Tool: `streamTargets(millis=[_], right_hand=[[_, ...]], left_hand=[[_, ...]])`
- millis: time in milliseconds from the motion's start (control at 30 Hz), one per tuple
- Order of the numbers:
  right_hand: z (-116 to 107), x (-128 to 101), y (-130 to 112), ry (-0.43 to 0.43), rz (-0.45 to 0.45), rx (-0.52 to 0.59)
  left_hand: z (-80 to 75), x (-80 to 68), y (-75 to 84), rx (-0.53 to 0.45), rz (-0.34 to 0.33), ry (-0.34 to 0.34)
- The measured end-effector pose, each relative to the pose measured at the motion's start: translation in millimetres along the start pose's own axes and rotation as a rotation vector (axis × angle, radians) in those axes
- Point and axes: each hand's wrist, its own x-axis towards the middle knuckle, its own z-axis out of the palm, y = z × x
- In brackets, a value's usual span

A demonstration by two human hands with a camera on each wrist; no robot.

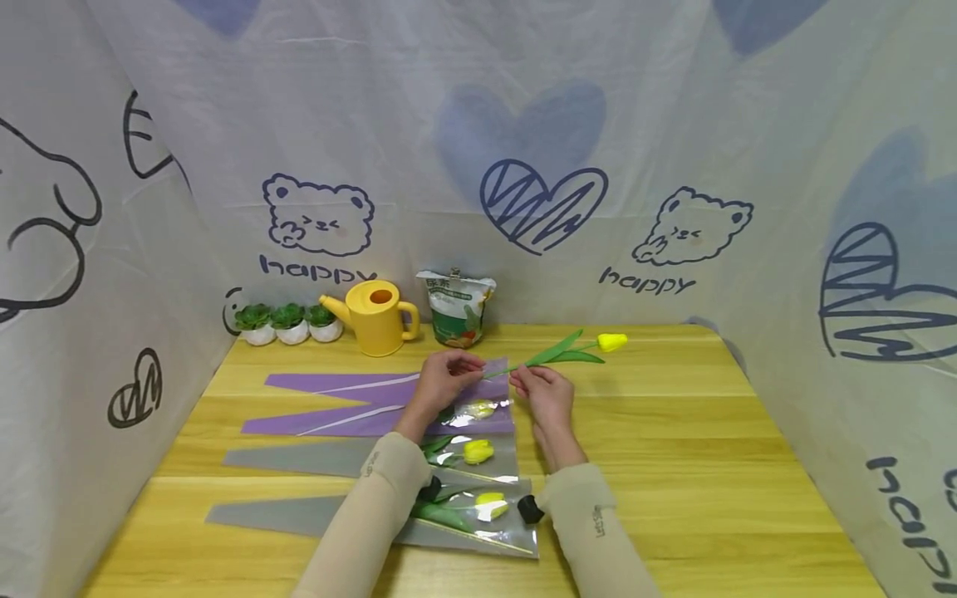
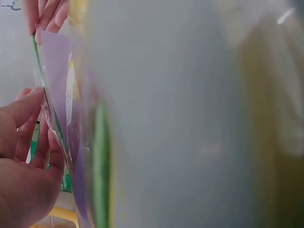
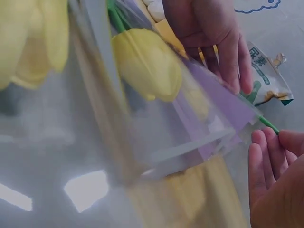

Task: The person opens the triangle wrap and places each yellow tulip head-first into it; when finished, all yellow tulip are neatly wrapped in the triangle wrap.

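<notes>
My left hand (image 1: 465,366) pinches the open end of a purple and clear flower sleeve (image 1: 359,403) that lies flat on the wooden table (image 1: 673,432). Just to its right, my right hand (image 1: 522,376) pinches the green stem (image 3: 269,125) of a yellow tulip (image 1: 611,341), whose leaves (image 1: 562,353) and bloom point away to the right. The stem's end meets the sleeve's mouth between both hands. In the left wrist view my left hand (image 2: 23,156) touches the purple sleeve edge (image 2: 54,61). The right wrist view has my right hand (image 3: 275,180) low right and the purple sleeve (image 3: 223,104).
Two grey sleeves with yellow tulips (image 1: 478,451) (image 1: 489,504) inside lie nearer me, under my forearms. A second purple sleeve (image 1: 329,383) lies behind. At the back stand a yellow watering can (image 1: 376,317), a green bag (image 1: 456,309) and three small potted plants (image 1: 289,323). Cloth walls surround the table.
</notes>
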Motion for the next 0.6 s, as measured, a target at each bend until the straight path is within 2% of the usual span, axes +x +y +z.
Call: streamTargets(millis=[600], right_hand=[[-12,10,12,0.046,0.037,0.01]], left_hand=[[-3.9,-2.1,-5.0,0.02,-0.013,-0.014]])
